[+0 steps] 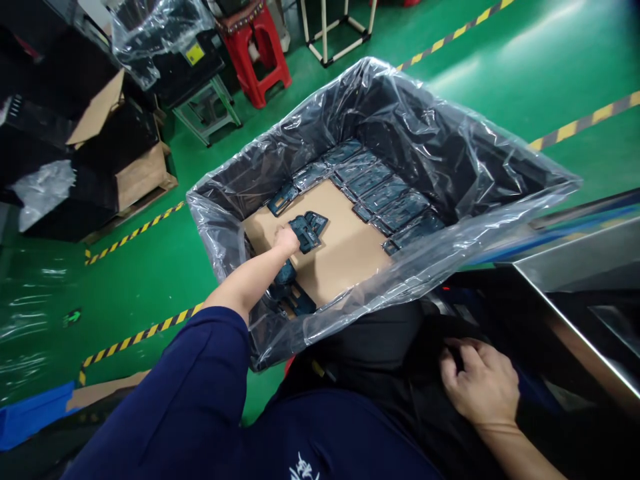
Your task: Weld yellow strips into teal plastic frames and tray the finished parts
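Observation:
My left hand reaches into a dark bin lined with clear plastic. Its fingers are closed on the edge of a dark blue-black moulded plastic part. Just beyond lies a similar part, touching or overlapping the first; I cannot tell which. Beneath them is a brown cardboard sheet. More dark parts lie in a row along the far and right side, and a few sit below my wrist. My right hand rests near my lap, fingers loosely bent, with nothing seen in it.
The clear liner folds over the bin's rim. A metal-edged machine or bench stands at my right. Beyond the bin are a red stool and a white tube frame. Black boxes and cardboard stand at the left.

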`<move>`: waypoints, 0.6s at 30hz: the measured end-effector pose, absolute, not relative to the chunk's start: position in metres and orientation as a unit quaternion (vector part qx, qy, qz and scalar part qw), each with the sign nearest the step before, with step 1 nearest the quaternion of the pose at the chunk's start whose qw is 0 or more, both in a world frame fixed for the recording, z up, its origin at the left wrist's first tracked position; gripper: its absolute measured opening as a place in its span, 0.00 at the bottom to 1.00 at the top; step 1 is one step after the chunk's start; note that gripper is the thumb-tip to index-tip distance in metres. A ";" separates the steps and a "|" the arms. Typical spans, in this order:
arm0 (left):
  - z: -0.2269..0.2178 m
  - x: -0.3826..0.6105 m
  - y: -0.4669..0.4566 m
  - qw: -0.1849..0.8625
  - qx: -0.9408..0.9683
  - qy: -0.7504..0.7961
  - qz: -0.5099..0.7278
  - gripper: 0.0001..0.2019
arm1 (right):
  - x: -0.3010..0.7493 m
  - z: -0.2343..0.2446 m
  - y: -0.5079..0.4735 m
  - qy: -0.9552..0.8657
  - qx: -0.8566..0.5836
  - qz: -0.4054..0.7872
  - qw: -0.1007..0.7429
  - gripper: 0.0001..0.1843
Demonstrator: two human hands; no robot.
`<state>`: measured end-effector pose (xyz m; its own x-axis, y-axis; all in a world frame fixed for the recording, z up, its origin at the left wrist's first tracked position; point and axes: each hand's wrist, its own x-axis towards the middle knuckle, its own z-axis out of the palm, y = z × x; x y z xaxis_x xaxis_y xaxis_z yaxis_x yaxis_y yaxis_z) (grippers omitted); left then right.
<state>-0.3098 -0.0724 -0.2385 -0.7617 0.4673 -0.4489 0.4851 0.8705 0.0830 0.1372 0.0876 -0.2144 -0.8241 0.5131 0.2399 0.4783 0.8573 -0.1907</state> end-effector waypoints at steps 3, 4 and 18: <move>-0.234 -0.312 -0.072 0.207 0.320 0.924 -0.033 0.31 | 0.137 -0.215 0.088 -0.954 -0.253 0.062 0.146 0.10; -0.234 -0.313 -0.071 0.206 0.367 0.906 -0.039 0.33 | 0.137 -0.215 0.089 -0.955 -0.250 0.060 0.148 0.10; -0.234 -0.330 -0.047 0.230 0.390 0.888 -0.076 0.39 | 0.138 -0.214 0.088 -0.953 -0.265 0.065 0.130 0.10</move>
